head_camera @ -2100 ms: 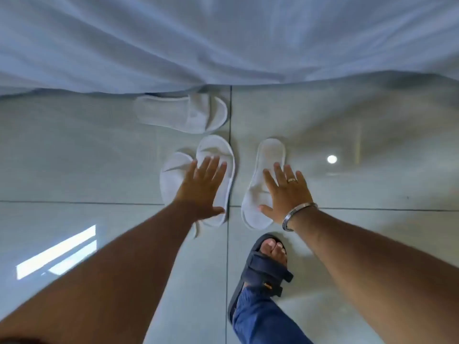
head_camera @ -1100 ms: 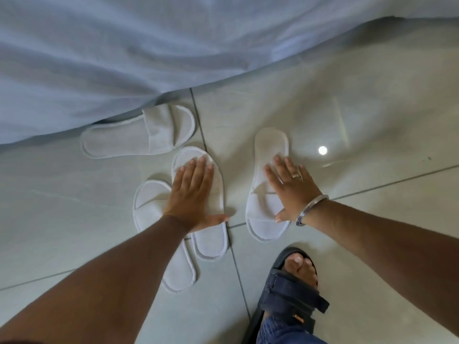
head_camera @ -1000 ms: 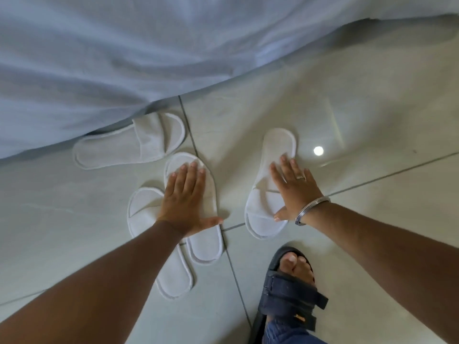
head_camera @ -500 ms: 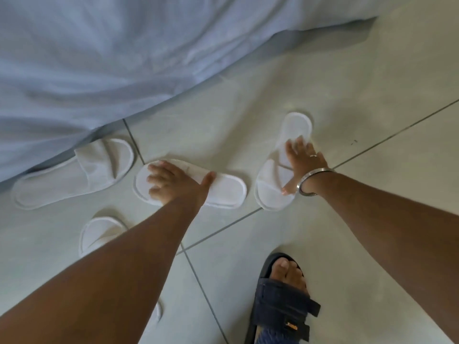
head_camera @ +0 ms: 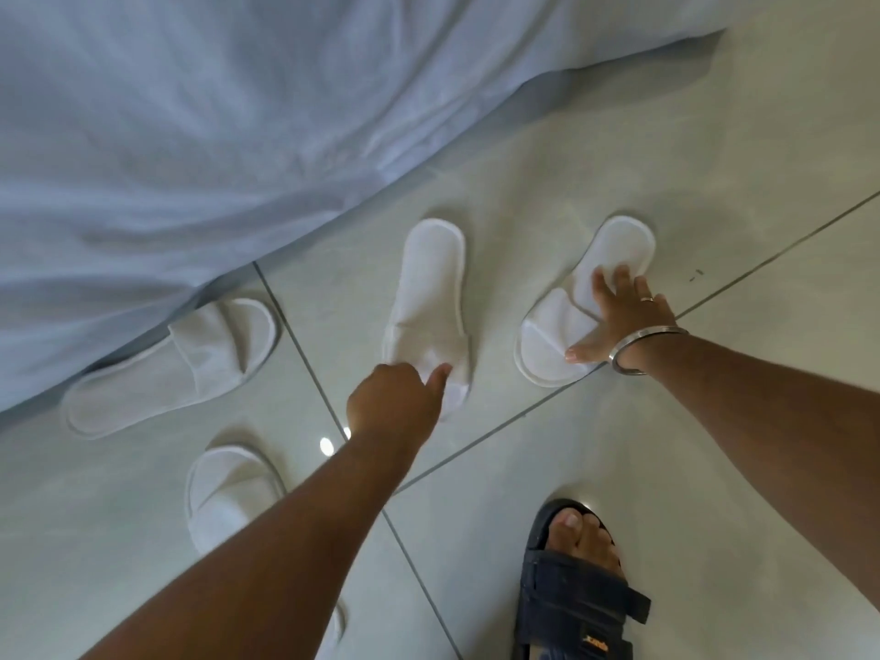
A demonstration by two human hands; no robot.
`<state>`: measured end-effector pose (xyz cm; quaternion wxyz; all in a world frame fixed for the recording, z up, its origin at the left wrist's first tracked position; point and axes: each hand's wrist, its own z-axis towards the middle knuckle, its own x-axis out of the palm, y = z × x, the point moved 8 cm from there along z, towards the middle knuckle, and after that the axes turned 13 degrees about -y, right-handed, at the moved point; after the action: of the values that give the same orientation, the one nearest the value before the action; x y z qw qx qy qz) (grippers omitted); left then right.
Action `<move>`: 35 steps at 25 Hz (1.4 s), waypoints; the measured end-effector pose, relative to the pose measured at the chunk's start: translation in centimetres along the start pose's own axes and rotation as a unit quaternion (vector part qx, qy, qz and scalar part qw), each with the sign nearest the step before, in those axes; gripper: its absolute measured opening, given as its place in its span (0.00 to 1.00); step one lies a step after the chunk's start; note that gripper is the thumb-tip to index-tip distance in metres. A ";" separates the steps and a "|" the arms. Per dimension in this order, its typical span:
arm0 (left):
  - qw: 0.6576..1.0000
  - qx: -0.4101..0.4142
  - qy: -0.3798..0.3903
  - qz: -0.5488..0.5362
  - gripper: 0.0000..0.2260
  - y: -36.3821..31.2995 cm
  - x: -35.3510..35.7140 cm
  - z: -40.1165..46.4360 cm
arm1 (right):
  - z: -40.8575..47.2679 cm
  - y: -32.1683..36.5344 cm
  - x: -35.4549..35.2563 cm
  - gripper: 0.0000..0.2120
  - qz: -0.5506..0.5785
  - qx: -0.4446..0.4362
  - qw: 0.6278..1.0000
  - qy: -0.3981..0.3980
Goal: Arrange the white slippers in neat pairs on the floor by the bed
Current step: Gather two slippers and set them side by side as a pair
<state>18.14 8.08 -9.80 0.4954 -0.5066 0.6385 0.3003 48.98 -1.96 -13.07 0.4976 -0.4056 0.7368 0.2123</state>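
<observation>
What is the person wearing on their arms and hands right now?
Both forearms are bare, with no sleeves in view. The right hand has a thin ring on one finger and a plain silver metal bangle at the wrist. The left hand shows no jewellery or glove.

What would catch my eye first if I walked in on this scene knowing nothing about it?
Probably the two bare arms reaching down to white slippers on the pale tiled floor: the left hand pinches the toe end of the middle slipper, and the right hand, with a ring and a metal bangle, lies flat on the right slipper. Next, the rumpled pale bedsheet fills the upper left, one slipper tucked at its edge.
</observation>
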 end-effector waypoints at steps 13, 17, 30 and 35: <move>0.973 0.228 -0.010 0.030 0.47 -2.5 2.9 4.4 | -0.4 3.6 -1.5 0.55 -0.032 -0.082 0.996 -0.015; 0.971 0.240 -0.018 0.011 0.48 -2.1 3.2 4.4 | -0.3 4.8 -1.8 0.53 -0.085 -0.112 0.990 -0.033; 0.900 0.427 0.064 0.060 0.48 -5.5 3.6 0.9 | -1.6 6.9 0.5 0.52 -0.057 -0.327 0.943 0.000; 0.917 0.395 0.054 0.011 0.49 -7.7 4.2 -0.4 | -3.9 5.2 -0.1 0.54 0.009 -0.304 0.951 -0.054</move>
<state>25.30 3.87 -12.71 0.6167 -0.2778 0.7366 0.0016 42.65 -1.72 -11.82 0.3881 -0.5189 0.6128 0.4524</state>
